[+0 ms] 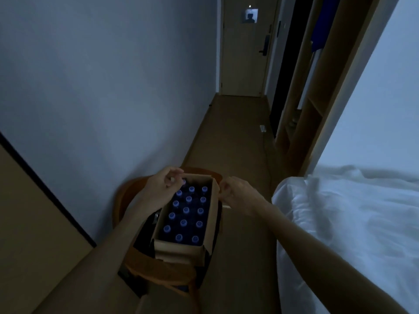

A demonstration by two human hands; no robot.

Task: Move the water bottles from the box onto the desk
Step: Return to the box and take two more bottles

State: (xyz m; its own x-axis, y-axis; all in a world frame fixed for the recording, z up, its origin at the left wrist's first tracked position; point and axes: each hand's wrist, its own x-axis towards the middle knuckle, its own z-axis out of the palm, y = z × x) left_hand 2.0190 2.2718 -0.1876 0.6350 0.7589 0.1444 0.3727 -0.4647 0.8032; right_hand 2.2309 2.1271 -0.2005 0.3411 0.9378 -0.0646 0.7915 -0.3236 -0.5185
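Observation:
An open cardboard box (181,249) sits on a wooden chair (158,271). It is packed with several water bottles whose pale blue caps (186,209) show in three rows. My left hand (162,189) hovers over the box's far left corner, fingers curled around the cap of the bottle there (183,182). My right hand (237,196) is at the box's far right edge, fingers pinched on the flap. The desk (34,234) shows as a tan surface at the lower left.
A bed with white bedding (351,223) lies close on the right. A plain wall (102,98) runs along the left. A narrow hallway leads to a closed door (244,53), with wooden shelving (306,109) on its right side. The room is dim.

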